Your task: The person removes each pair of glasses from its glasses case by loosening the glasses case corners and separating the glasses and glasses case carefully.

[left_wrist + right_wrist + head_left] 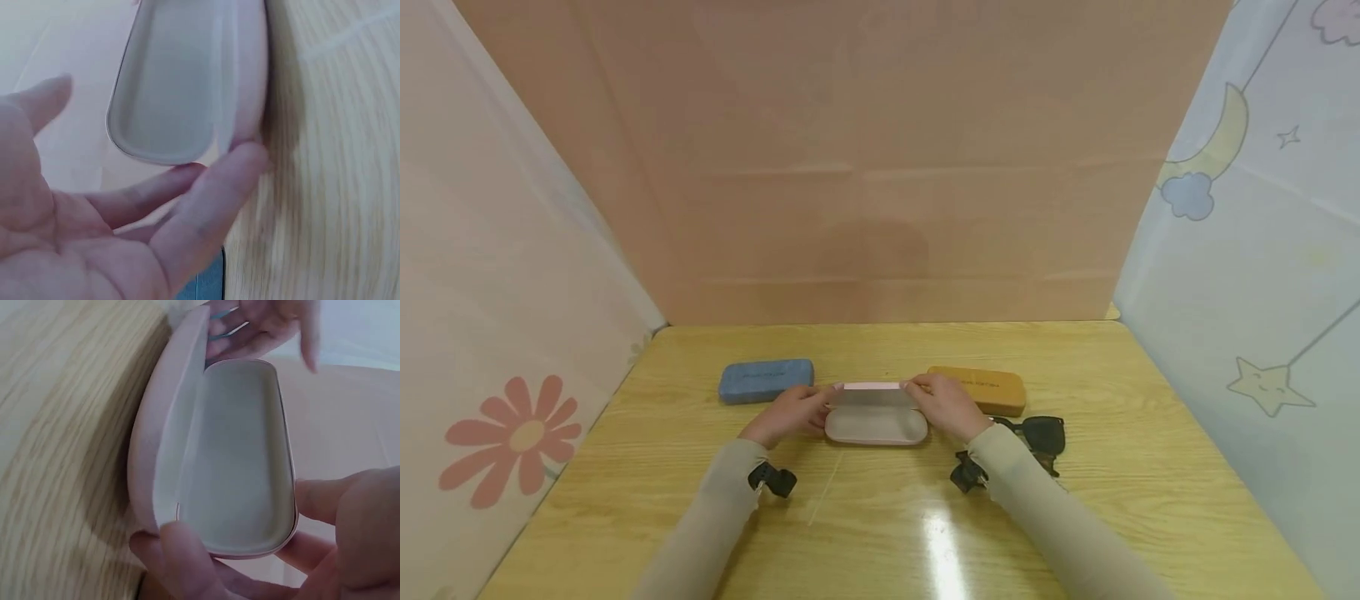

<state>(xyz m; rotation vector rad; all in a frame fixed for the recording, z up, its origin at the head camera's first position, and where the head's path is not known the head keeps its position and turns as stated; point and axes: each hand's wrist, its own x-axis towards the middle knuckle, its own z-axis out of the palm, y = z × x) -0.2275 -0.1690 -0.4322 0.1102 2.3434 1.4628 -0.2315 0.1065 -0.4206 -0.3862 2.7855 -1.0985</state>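
A pale pink glasses case [876, 426] lies on the table with its lid raised and its light grey inside showing bare. At its left end is my left hand [792, 414]; in the left wrist view the fingertips [247, 156] touch the case end, while the thumb stands apart from it. My right hand [947, 403] grips the other end of the case. In the right wrist view its thumb [319, 499] is against the lid's edge and its fingers [187, 559] wrap the end near the hinge side.
A blue glasses case [766, 381] lies behind my left hand, and an orange glasses case [992, 391] behind my right. Dark sunglasses [1043, 435] lie beside my right wrist, partly hidden by the sleeve. Fabric walls enclose the wood-grain table [880, 550] on three sides.
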